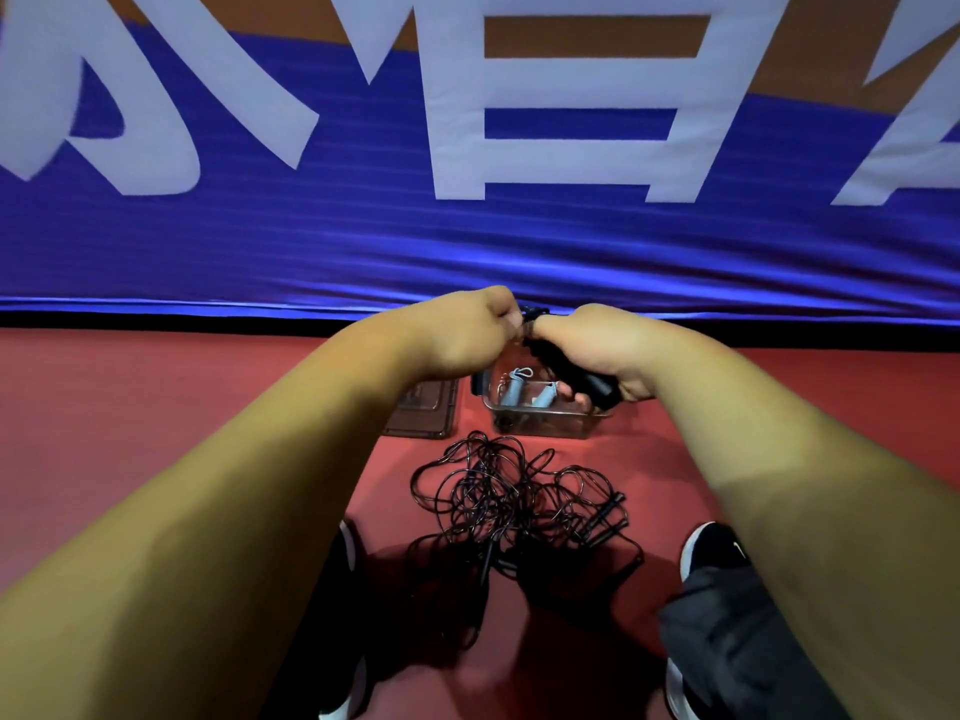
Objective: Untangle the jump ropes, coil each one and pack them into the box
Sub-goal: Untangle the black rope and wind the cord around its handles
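Closest in, a pair of black shoes with white soles (711, 553) stands on the red floor (156, 433), and a fold of black trouser cloth (727, 646) shows at the lower right. Between the shoes lies a tangle of thin black jump ropes (514, 506), its loops heaped over one another with slim black grips sticking out to the right. Just beyond the tangle sits a clear plastic box (545, 423) with a coiled rope with light blue handles (519, 389) inside, and a dark brown flat lid (426, 413) rests on the floor just to its left. Above the box both bare forearms reach forward. The right hand (597, 350) has its fingers curled round a bundle of thick black rope handles (592, 384), held over the box's right side. The left hand (462, 330), fingers bunched, pinches a black cord (530, 315) at the top of that bundle, touching the right hand. Farthest off hangs a blue and orange banner with large white letters (467, 148).
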Motion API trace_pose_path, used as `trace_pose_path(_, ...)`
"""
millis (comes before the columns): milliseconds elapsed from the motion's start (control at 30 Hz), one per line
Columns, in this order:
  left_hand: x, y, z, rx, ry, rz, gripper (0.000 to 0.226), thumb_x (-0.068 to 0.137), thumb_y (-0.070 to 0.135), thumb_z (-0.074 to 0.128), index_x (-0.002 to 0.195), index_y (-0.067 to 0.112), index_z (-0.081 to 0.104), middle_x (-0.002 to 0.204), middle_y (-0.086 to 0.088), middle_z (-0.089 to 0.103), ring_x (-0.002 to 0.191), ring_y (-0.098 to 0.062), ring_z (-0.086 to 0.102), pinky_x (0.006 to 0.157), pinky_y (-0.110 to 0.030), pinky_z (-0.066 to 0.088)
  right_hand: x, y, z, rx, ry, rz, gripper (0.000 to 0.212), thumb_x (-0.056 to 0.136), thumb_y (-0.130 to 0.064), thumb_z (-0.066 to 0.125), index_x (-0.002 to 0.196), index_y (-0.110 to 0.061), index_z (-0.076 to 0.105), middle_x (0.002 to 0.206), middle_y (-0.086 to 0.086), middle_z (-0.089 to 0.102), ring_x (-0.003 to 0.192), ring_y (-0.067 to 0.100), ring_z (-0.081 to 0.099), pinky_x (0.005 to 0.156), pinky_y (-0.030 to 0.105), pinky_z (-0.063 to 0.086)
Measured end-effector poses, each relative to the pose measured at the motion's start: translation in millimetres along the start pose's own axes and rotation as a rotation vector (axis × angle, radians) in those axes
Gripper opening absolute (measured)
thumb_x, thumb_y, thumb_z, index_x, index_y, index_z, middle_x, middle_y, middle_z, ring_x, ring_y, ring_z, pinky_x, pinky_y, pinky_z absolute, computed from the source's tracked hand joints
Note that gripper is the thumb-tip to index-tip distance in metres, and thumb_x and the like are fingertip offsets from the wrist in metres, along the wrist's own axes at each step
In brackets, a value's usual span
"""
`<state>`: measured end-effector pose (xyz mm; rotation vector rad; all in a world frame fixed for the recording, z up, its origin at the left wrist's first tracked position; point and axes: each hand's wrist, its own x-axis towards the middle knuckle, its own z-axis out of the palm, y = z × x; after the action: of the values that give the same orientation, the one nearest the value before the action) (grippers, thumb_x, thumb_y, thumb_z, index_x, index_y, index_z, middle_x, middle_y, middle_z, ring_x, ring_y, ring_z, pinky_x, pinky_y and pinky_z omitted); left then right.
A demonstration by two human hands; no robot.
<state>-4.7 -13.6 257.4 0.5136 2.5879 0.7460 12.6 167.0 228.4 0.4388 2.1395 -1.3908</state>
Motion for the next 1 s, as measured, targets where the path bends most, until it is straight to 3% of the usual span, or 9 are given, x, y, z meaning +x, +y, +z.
trace_pose_path(167,-1.8,-12.8,-2.2,-0.074,-0.075,-0.084,0.02,0.106,0.029,0.058,0.09,0.021,0.067,0.077,0.002,0.068,0.067,-0.017,0.055,0.064,-0.029,0.043,2.9,2.9,-5.1,0.134,-0.099,-0.024,0.03,0.093,-0.045,0.067,0.096,-0.015,0.063,0.076,0.004,0.06,0.053,0.017,0.053,0.047,0.023,0.042)
trace_pose_path(300,-2.7,-18.4,-0.3,-0.227,-0.128,-0.127,0.024,0.103,0.031,0.066,0.089,0.012,0.073,0.075,-0.002,0.075,0.059,-0.013,0.06,0.057,-0.025,0.049,1.1,0.8,-3.8,0.194,-0.151,-0.069,0.05,0.086,-0.069,0.07,0.102,-0.021,0.067,0.076,0.002,0.058,0.056,0.017,0.05,0.051,0.024,0.039)
trace_pose_path(400,-1.8,-19.5,-1.3,-0.291,-0.135,-0.145,0.021,0.1,0.025,0.07,0.095,0.005,0.075,0.079,-0.003,0.077,0.068,-0.014,0.068,0.072,-0.033,0.055,-3.0,0.0,0.8,0.209,-0.193,-0.078,0.053,0.09,-0.072,0.067,0.097,-0.02,0.066,0.074,0.002,0.057,0.054,0.016,0.047,0.05,0.024,0.036)
trace_pose_path(500,-1.5,-24.0,-2.8,-0.297,-0.159,-0.146,0.018,0.099,0.028,0.072,0.1,0.011,0.078,0.09,-0.006,0.08,0.078,-0.016,0.073,0.085,-0.044,0.056,-7.2,-1.1,3.2,0.214,-0.255,-0.076,0.057,0.092,-0.073,0.064,0.102,-0.016,0.063,0.074,0.001,0.055,0.053,0.015,0.045,0.048,0.023,0.034)
trace_pose_path(567,-1.8,-25.9,-1.8,-0.273,-0.187,-0.126,0.018,0.101,0.03,0.069,0.095,0.015,0.076,0.085,-0.005,0.078,0.074,-0.014,0.072,0.087,-0.046,0.058,-8.2,-1.0,3.3,0.205,-0.28,-0.061,0.062,0.09,-0.078,0.062,0.103,-0.017,0.061,0.074,0.001,0.055,0.054,0.015,0.045,0.048,0.022,0.034)
trace_pose_path(667,-4.4,-22.0,-1.3,-0.152,-0.179,-0.079,0.022,0.106,0.033,0.06,0.093,0.02,0.073,0.074,-0.002,0.068,0.063,-0.014,0.067,0.078,-0.038,0.058,-7.1,-0.1,2.6,0.216,-0.296,-0.018,0.069,0.083,-0.087,0.058,0.096,-0.02,0.06,0.074,-0.001,0.054,0.056,0.014,0.044,0.048,0.021,0.034)
trace_pose_path(767,-8.5,-13.8,-6.8,0.082,-0.162,-0.01,0.026,0.107,0.042,0.053,0.108,0.026,0.073,0.079,0.005,0.064,0.07,-0.014,0.063,0.072,-0.031,0.053,-3.8,-0.2,0.1,0.191,-0.171,-0.012,0.075,0.078,-0.091,0.062,0.093,-0.018,0.064,0.074,0.001,0.057,0.055,0.016,0.048,0.047,0.023,0.038)
trace_pose_path(867,-14.0,-5.0,-9.0,0.159,-0.141,0.039,0.022,0.106,0.046,0.051,0.099,0.031,0.065,0.087,0.01,0.064,0.08,-0.009,0.059,0.068,-0.025,0.043,-1.9,1.1,0.2,0.149,-0.055,-0.012,0.074,0.076,-0.093,0.061,0.089,-0.021,0.068,0.072,0.002,0.059,0.053,0.017,0.05,0.05,0.025,0.041)
trace_pose_path(1000,-16.2,3.6,-6.9,0.203,-0.013,0.11,0.035,0.109,0.048,0.042,0.121,0.024,0.066,0.1,0.001,0.068,0.095,-0.021,0.064,0.083,-0.035,0.049,0.1,1.0,4.6,0.147,-0.056,0.037,0.071,0.075,-0.096,0.057,0.085,-0.026,0.062,0.068,-0.001,0.055,0.053,0.016,0.049,0.053,0.025,0.039)
